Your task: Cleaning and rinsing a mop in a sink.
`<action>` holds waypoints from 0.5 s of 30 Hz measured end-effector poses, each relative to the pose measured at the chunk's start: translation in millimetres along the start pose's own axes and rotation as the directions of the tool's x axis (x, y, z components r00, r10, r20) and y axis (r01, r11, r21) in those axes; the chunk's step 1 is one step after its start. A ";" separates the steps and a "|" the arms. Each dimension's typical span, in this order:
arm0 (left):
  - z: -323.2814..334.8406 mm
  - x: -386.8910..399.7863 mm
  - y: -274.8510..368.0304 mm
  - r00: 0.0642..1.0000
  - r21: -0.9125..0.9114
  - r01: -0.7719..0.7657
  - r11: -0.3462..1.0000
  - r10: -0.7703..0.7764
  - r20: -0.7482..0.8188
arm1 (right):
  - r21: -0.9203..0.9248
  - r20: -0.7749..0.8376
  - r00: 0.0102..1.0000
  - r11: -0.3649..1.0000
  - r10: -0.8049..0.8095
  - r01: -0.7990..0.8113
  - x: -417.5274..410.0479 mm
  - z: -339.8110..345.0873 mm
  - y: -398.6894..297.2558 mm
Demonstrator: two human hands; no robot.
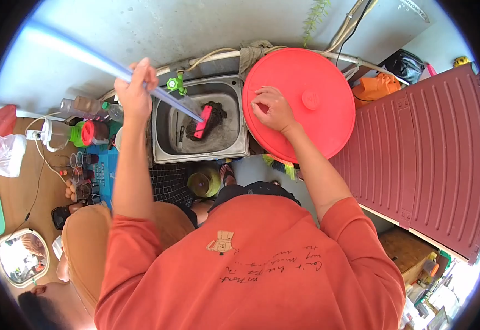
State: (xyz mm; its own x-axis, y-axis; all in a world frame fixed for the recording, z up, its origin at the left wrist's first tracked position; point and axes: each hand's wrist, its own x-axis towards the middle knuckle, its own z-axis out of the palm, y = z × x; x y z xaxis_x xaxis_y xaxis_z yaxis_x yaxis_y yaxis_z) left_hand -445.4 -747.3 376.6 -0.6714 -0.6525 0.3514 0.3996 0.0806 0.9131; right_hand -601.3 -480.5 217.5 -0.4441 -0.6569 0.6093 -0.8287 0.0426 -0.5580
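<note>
My left hand [136,93] is closed around the pale pole [174,102] of a mop, which slants from the upper left down into the sink. At its lower end, the pink mop head [203,122] and its dark, wet mop cloth [217,115] rest in the stainless steel sink [240,140]. Water appears to run from the tap with a green handle [175,84] beside the pole. My right hand [273,108] is over the round red lid [326,128], its fingers loosely curled and nothing visible in them. Whether it touches the lid is unclear.
A knife [180,136] lies in the sink. Bottles [89,106], a blender jug [54,134] and several cups stand at the left. Another person [85,243] sits close by at lower left. A maroon ribbed panel [421,165] fills the right. A yellowish bucket [203,182] is below the sink.
</note>
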 end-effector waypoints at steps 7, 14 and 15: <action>-3.6 1.4 0.7 0.998 -0.013 -0.070 0.997 0.070 -0.004 | -0.007 0.012 1.000 1.000 -0.025 0.025 3.6 1.1 -4.1; -24.6 -7.1 -5.3 0.993 0.032 -0.090 0.995 0.088 0.073 | -0.063 0.027 0.999 0.997 -0.032 0.034 9.5 5.5 -5.7; -31.8 -5.7 -3.5 0.993 0.032 -0.102 0.994 0.100 0.064 | -0.062 0.030 0.998 0.997 -0.047 0.049 9.9 7.6 -6.5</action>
State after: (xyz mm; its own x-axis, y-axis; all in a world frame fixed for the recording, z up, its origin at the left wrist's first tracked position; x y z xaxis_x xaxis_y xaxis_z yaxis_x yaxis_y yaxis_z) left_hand -423.1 -767.8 364.8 -0.6667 -0.5914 0.4535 0.4461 0.1707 0.8785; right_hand -597.7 -493.0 222.8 -0.3942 -0.6804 0.6178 -0.8690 0.0572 -0.4916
